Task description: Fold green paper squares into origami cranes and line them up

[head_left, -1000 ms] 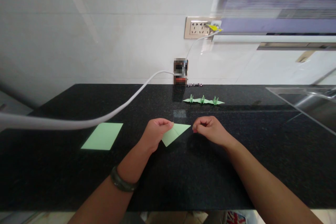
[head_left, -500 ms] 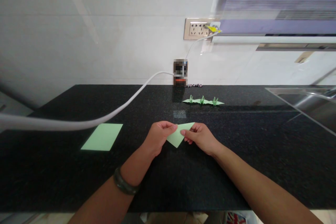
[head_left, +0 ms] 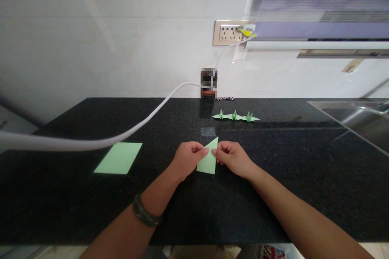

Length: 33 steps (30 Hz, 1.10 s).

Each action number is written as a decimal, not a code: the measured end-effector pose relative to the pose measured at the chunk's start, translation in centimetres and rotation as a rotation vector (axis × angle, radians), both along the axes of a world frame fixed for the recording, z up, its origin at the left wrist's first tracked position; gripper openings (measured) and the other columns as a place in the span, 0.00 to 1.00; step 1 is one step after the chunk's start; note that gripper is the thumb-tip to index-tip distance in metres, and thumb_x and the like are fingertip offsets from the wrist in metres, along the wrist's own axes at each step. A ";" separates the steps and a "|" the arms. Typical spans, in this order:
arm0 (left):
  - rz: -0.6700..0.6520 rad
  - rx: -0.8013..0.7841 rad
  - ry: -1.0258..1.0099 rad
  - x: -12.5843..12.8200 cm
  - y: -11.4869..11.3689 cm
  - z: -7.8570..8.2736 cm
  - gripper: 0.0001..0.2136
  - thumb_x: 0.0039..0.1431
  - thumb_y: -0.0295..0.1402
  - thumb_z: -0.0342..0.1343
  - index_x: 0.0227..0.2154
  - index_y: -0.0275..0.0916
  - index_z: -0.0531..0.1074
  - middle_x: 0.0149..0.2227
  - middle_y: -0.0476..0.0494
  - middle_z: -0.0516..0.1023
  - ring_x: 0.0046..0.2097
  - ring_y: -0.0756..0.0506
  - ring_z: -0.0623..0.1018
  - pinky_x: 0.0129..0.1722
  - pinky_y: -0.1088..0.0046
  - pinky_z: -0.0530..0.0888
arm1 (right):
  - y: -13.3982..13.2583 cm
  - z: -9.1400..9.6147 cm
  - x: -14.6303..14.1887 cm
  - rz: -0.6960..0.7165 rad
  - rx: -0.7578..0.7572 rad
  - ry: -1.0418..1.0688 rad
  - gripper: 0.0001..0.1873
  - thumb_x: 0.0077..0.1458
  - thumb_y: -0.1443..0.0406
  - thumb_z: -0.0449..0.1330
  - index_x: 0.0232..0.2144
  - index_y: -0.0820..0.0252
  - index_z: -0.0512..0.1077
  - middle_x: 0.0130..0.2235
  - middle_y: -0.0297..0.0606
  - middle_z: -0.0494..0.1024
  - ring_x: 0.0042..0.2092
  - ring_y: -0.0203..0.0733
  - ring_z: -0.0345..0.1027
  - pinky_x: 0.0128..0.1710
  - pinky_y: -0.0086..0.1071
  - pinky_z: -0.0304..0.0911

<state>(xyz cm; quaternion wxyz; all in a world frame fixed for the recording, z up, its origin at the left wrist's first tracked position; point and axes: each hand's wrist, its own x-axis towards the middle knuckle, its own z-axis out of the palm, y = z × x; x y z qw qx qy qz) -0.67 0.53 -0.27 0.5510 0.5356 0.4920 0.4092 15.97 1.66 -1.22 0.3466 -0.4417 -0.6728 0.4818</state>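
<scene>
Between my two hands is a folded piece of light green paper [head_left: 208, 165], its pointed corner turned up and away from me. My left hand [head_left: 189, 158] pinches its left edge between thumb and fingers. On the opposite edge, my right hand [head_left: 232, 157] grips the paper with its thumb on top. Part of the paper lies behind the thumbs and fingers. To the left, a flat green sheet of paper [head_left: 119, 158] rests on the countertop. Three small folded paper cranes [head_left: 234, 116] stand in a row farther back, to the right.
The black countertop [head_left: 91, 210] meets a pale wall. Leaning there is a phone-like device [head_left: 208, 83] with a pixelated front. A thick white cable [head_left: 146, 121] crosses from the left toward it. At right is a metal sink [head_left: 361, 115]; a socket panel [head_left: 225, 33] sits above.
The folded green paper has turned between my hands, so its corner now points up instead of down. My hands have moved slightly closer together, both still pinching it.
</scene>
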 end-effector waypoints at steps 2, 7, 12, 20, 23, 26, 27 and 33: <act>0.015 0.001 0.009 0.0 0.0 -0.1 0.11 0.45 0.39 0.55 0.21 0.33 0.71 0.20 0.48 0.71 0.22 0.52 0.67 0.22 0.76 0.63 | 0.0 0.1 -0.1 -0.003 0.001 0.001 0.14 0.50 0.59 0.54 0.18 0.61 0.62 0.18 0.30 0.64 0.21 0.30 0.55 0.21 0.25 0.52; 0.018 -0.074 -0.055 -0.2 0.4 0.1 0.17 0.50 0.43 0.50 0.28 0.33 0.73 0.25 0.44 0.74 0.28 0.48 0.72 0.30 0.72 0.69 | 0.2 0.0 -0.1 -0.110 0.072 0.043 0.11 0.50 0.59 0.54 0.22 0.61 0.66 0.20 0.31 0.65 0.22 0.32 0.57 0.22 0.26 0.55; 0.220 -0.054 0.004 -0.3 0.5 0.4 0.20 0.49 0.48 0.50 0.30 0.33 0.72 0.29 0.41 0.74 0.28 0.49 0.72 0.29 0.73 0.69 | 0.1 0.6 1.1 -0.293 0.610 -0.184 0.08 0.51 0.63 0.54 0.30 0.58 0.72 0.27 0.38 0.71 0.30 0.38 0.63 0.31 0.32 0.59; -0.021 -0.226 -0.332 -0.4 0.3 0.5 0.14 0.46 0.41 0.56 0.27 0.32 0.70 0.24 0.44 0.74 0.27 0.50 0.74 0.29 0.73 0.69 | -0.5 1.0 1.5 0.093 0.919 -0.367 0.13 0.52 0.68 0.53 0.40 0.55 0.71 0.31 0.39 0.73 0.33 0.38 0.64 0.33 0.33 0.59; 0.000 -0.190 -0.363 -0.7 0.4 0.5 0.12 0.46 0.38 0.57 0.27 0.33 0.70 0.24 0.45 0.74 0.27 0.50 0.74 0.31 0.71 0.70 | -0.5 0.6 0.7 -0.023 0.797 -0.178 0.12 0.51 0.67 0.54 0.40 0.57 0.70 0.30 0.37 0.71 0.32 0.36 0.64 0.32 0.32 0.60; -0.016 -0.137 -0.358 -0.7 0.4 0.6 0.12 0.46 0.37 0.57 0.30 0.33 0.71 0.27 0.45 0.75 0.27 0.50 0.74 0.32 0.70 0.71 | -0.2 0.3 0.2 -0.354 0.463 0.082 0.12 0.50 0.63 0.55 0.39 0.59 0.67 0.27 0.33 0.66 0.27 0.34 0.60 0.26 0.29 0.60; -0.029 -0.124 -0.358 -0.6 0.4 0.7 0.12 0.46 0.37 0.57 0.32 0.33 0.71 0.28 0.45 0.75 0.28 0.50 0.74 0.32 0.70 0.71 | 0.0 0.2 0.1 -0.406 0.331 0.178 0.15 0.49 0.61 0.56 0.40 0.59 0.66 0.26 0.32 0.65 0.26 0.33 0.59 0.24 0.28 0.60; -0.122 -0.123 -0.230 -0.5 0.1 0.8 0.11 0.46 0.33 0.58 0.31 0.32 0.72 0.28 0.44 0.75 0.29 0.49 0.74 0.32 0.70 0.70 | 0.6 0.4 0.2 -0.193 -0.156 0.390 0.18 0.47 0.55 0.57 0.35 0.62 0.70 0.28 0.36 0.69 0.26 0.33 0.61 0.19 0.25 0.58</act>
